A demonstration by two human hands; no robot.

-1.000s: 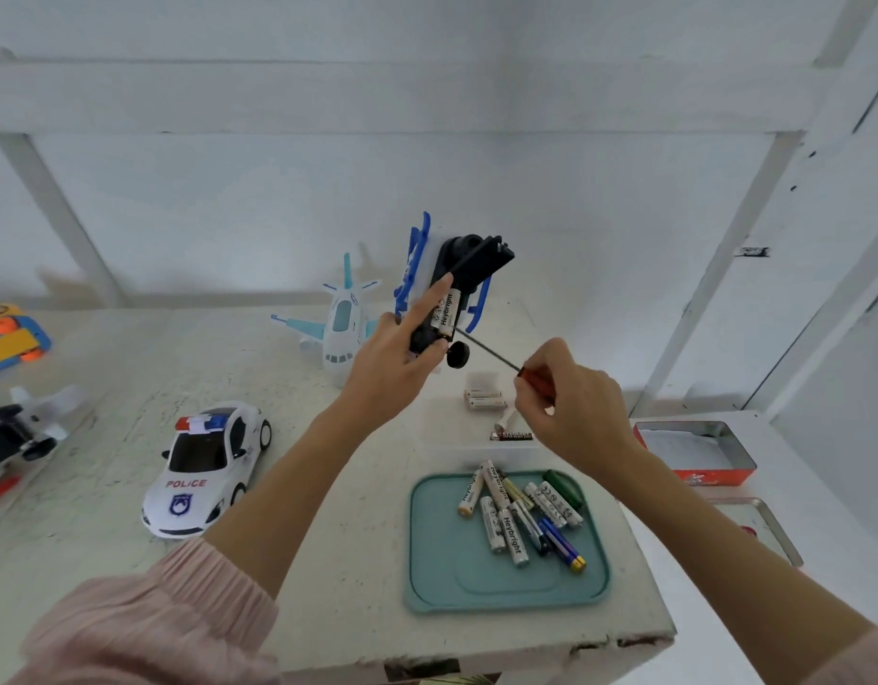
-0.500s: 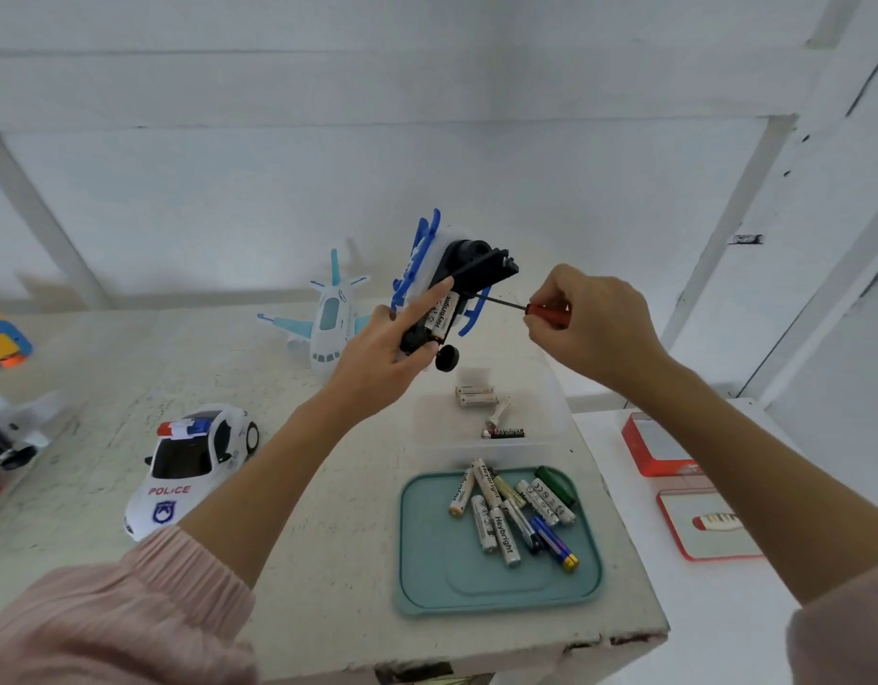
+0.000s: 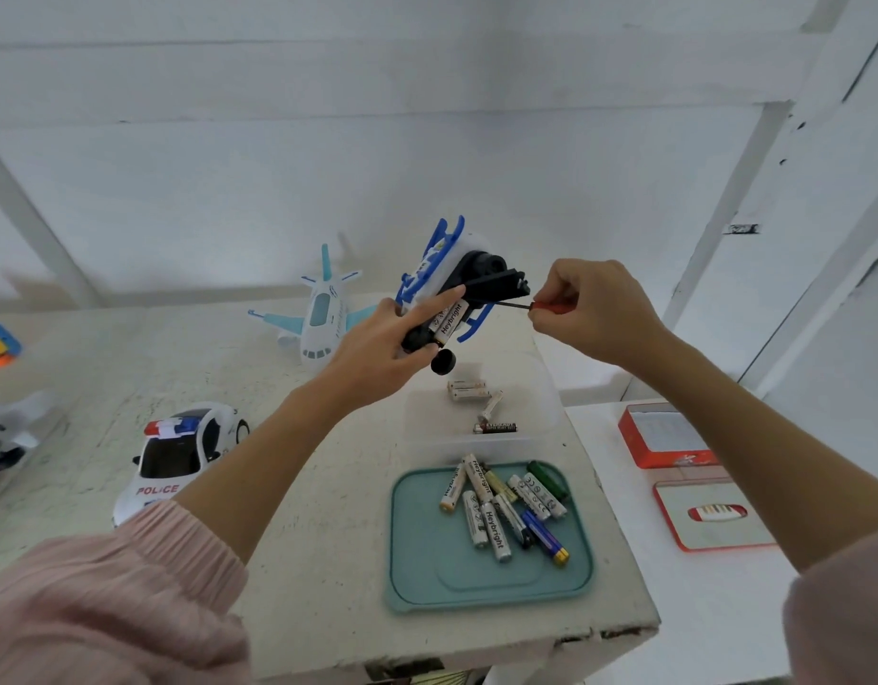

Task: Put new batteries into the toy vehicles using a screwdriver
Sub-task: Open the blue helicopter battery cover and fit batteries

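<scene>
Toy [image 3: 439, 269], blue and white with its black underside up, is held above the table [image 3: 298, 561] by the left hand [image 3: 377, 348], whose fingers grip it. One battery [image 3: 449, 321] sits in its open compartment. The right hand [image 3: 592, 309] pinches the screwdriver [image 3: 513, 304], its tip at the black cover [image 3: 496, 284]. More batteries [image 3: 491, 524] lie on the tray [image 3: 476, 590].

Both arms reach forward and up, forearms bare, pink sleeves pushed back toward the elbows. The left hand [image 3: 382, 346] is raised with its fingers [image 3: 439, 301] curled in a grip, index finger stretched forward. The right hand [image 3: 592, 309] is level with it, fingertips bunched in a pinch.
</scene>
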